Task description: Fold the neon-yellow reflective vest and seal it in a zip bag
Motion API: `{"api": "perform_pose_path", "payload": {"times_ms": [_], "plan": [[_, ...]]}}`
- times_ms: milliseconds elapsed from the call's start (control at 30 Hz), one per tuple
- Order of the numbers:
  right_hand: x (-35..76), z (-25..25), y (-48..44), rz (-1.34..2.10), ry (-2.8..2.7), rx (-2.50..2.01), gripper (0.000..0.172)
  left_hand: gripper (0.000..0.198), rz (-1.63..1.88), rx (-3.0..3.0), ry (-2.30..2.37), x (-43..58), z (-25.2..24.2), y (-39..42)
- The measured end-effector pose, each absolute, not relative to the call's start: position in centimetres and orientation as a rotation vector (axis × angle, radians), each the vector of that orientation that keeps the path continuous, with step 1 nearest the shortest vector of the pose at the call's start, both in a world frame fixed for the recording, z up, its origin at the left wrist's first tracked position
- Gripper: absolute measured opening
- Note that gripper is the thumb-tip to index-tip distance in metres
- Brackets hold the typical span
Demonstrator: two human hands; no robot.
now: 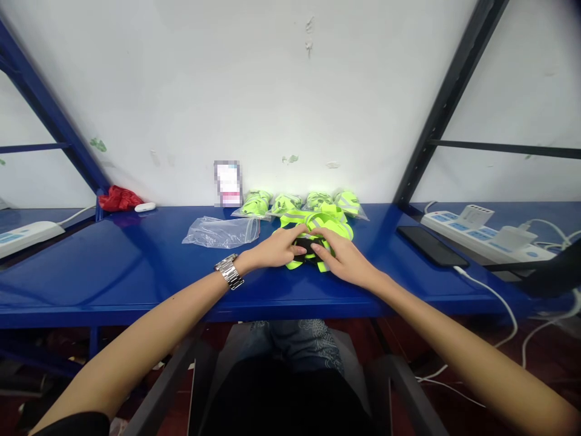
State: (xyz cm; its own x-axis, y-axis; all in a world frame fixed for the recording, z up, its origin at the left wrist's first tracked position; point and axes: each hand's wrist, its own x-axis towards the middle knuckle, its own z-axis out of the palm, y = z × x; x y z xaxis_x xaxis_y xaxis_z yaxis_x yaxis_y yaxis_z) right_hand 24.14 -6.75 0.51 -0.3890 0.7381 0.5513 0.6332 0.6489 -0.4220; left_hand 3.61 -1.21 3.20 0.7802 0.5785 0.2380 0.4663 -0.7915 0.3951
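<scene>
vest (327, 225): neon yellow, grey strips, bunched | both hands on it

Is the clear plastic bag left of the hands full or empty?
Empty, apparently: the clear bag lies flat and crumpled on the blue table, nothing visible inside.

your left hand (276, 249) and right hand (341, 259) cover the middle of the neon strap bundle (324, 225), hiding most of its black part (305, 247). the card (227, 183) by the wall is blurred out.
</scene>
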Motion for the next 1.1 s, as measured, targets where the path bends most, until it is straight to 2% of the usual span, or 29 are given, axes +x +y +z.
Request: {"api": "perform_pose_path", "payload": {"times_ms": [267,567,767,833,1000,1100], "plan": [[23.5,0.0,-6.1,0.32,-1.883,-1.237,0.025,0.031,0.417,2.357,0.769,4.2,3.4,-0.2],[24.4,0.1,-4.9,0.804,-1.715,-1.249,0.027,0.033,0.356,2.059,0.837,4.8,2.5,0.6],[24.6,0.6,-3.7,0.767,-1.83,-1.316,0.023,0.023,0.653,2.662,0.984,4.6,3.3,-1.2],[24.6,0.5,-3.5,0.804,-1.796,-1.31,0.021,0.03,0.749,2.977,0.88,4.4,3.4,-2.9],[24.5,-0.2,-3.3,0.789,-1.721,-1.357,0.017,0.048,0.462,3.397,0.702,4.6,2.2,-5.5],[24.2,-0.6,-3.4,0.553,-1.811,-1.321,0.018,0.04,0.385,3.475,0.725,5.0,1.4,-4.9]]}}
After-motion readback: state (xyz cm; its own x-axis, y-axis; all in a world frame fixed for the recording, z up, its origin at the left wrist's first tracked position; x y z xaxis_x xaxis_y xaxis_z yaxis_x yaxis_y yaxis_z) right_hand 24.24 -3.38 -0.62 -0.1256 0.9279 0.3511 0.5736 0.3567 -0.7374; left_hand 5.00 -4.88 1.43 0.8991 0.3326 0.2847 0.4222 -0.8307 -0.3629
